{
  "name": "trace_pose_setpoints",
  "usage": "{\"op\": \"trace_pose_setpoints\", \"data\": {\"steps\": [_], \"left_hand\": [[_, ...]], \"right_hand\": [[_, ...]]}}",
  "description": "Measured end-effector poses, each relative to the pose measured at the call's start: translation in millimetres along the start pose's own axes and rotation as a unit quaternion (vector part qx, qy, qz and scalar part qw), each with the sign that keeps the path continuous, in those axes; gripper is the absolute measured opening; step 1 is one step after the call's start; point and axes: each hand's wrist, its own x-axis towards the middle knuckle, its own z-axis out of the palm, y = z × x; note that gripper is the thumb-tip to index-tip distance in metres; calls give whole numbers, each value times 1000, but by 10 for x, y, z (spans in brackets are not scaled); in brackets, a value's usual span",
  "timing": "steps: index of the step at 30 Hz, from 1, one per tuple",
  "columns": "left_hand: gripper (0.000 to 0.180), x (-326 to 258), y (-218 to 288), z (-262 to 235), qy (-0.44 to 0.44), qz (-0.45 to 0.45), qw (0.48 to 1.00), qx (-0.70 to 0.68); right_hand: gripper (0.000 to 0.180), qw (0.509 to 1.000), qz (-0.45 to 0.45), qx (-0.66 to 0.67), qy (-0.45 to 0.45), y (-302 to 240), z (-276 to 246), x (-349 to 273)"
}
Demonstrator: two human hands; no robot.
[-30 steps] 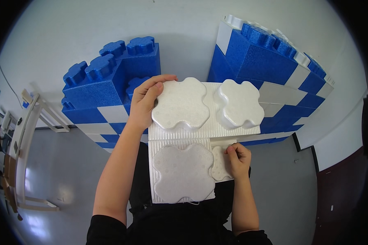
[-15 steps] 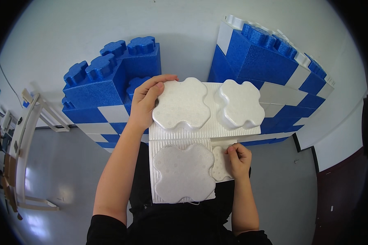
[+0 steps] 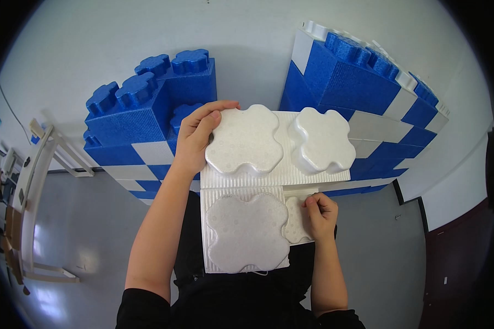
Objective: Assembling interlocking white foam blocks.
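In front of my body are white foam building blocks with clover-shaped studs. The far block [image 3: 284, 145] carries two studs side by side. My left hand [image 3: 196, 137] grips its left stud, fingers bent over the far edge and thumb against the stud's side. Nearer to me, a second white block [image 3: 247, 233] with one large stud sits against the far one. Lower, to the right, is another white block [image 3: 297, 219], partly hidden. My right hand [image 3: 321, 215] is closed at its right edge, thumb and curled fingers against the stud; the fingertips are mostly hidden.
Blue and white blocks form a stepped wall [image 3: 129, 126] at the left and a taller one [image 3: 357, 82] at the right. Behind them is a pale wall [image 3: 247, 38]. A white table frame [image 3: 33, 219] stands far left, on grey floor [image 3: 99, 230]. A dark red door [image 3: 455, 263] is at right.
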Motion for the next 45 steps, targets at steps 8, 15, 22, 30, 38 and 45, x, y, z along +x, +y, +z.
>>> {"op": "trace_pose_setpoints", "data": {"steps": [8, 15, 22, 30, 38, 45], "left_hand": [[35, 2, -13, 0, 3, 0, 1000, -1], [34, 3, -10, 1, -3, -3, 1000, -15], [37, -26, 11, -23, 4, -28, 999, -14], [31, 5, -59, 13, -4, -23, 998, -65], [33, 21, -108, 3, -9, -29, 999, -27], [29, -5, -109, 19, 28, -5, 999, -19]], "right_hand": [[22, 1000, -6, 7, 1, 20, 4, 1], [19, 998, 20, 47, 31, -202, -26, -52], [73, 919, -279, -168, -223, -1977, 135, 42], [117, 723, -291, -457, -429, -2102, 717, 161], [103, 699, -285, -482, -445, -2239, 706, 200], [103, 755, -282, -425, -413, -3004, 249, 239]]}}
